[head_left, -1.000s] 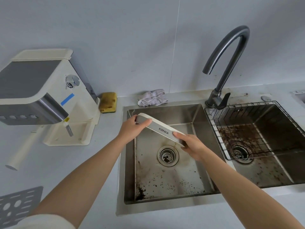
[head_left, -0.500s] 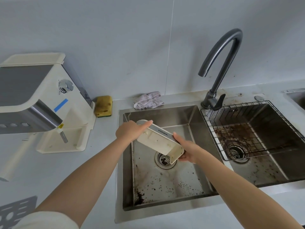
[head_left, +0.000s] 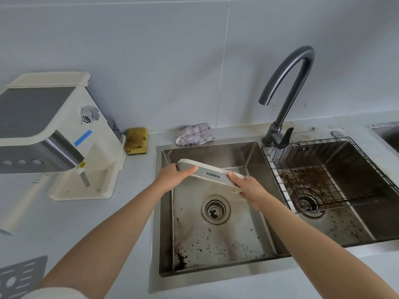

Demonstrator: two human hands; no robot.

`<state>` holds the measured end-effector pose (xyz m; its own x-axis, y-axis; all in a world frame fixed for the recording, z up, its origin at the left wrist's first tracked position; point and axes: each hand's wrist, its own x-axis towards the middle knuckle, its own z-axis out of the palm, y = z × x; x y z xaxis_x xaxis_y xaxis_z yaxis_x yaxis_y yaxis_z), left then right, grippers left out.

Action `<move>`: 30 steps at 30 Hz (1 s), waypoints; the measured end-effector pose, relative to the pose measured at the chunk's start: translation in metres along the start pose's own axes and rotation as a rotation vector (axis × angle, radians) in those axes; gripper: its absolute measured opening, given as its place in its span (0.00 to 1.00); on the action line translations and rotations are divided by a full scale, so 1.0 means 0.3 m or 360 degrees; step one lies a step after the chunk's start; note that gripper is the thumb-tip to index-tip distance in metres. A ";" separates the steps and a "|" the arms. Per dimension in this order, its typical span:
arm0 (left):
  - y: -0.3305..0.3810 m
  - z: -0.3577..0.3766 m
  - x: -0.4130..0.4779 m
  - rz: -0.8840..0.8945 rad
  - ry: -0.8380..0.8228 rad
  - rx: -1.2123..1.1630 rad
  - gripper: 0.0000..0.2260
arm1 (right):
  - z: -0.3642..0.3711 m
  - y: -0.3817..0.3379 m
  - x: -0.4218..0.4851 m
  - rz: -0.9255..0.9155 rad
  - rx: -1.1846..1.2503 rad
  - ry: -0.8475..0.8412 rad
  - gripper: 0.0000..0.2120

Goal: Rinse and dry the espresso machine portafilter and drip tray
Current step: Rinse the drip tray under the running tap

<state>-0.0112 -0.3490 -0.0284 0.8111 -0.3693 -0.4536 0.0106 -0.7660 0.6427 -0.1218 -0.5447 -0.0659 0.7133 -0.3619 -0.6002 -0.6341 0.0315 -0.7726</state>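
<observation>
A cream drip tray [head_left: 212,174] with a grey front strip marked KONKA hangs over the left sink basin [head_left: 216,238], its front face towards me. My left hand [head_left: 172,176] grips its left end. My right hand [head_left: 248,188] grips its right end, thumb on the grey strip. The espresso machine [head_left: 54,134] stands on the counter at left, its base bay bare. A grey slotted tray grate [head_left: 19,277] lies at the bottom-left corner. A pale handle [head_left: 19,210] lies on the counter in front of the machine; what it belongs to I cannot tell.
The dark faucet [head_left: 287,87] arches behind the sink with no water running. A wire rack [head_left: 328,171] sits in the stained right basin. A yellow sponge [head_left: 137,140] and a crumpled cloth [head_left: 195,134] lie along the back edge. Coffee grounds speck the left basin floor.
Half a second ago the tray was tipped with its hollow inside showing over the drain. Both hands have turned it back level, grey front facing me, and lifted it slightly.
</observation>
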 end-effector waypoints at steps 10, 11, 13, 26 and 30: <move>-0.049 0.023 -0.053 0.0362 -0.0081 -0.0877 0.25 | -0.020 -0.027 -0.057 -0.0773 -0.0273 0.0207 0.35; -0.056 0.029 -0.052 0.0339 -0.0090 -0.1019 0.26 | -0.016 -0.031 -0.062 -0.0827 -0.0276 0.0233 0.34; -0.062 0.042 -0.057 0.0268 -0.0108 -0.1350 0.27 | -0.012 -0.032 -0.069 -0.0904 -0.0309 0.0251 0.35; -0.060 0.063 -0.073 -0.0196 -0.0268 -0.1937 0.12 | -0.032 -0.030 -0.165 -0.0840 -0.0504 0.0178 0.43; -0.051 0.085 -0.066 -0.0205 -0.0262 -0.1903 0.07 | -0.039 -0.010 -0.168 -0.0650 -0.0429 0.0150 0.38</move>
<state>-0.0422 -0.3434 -0.0449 0.6814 -0.4552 -0.5731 0.6891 0.1353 0.7119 -0.1594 -0.5375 -0.0309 0.8972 -0.3775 -0.2290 -0.3722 -0.3676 -0.8523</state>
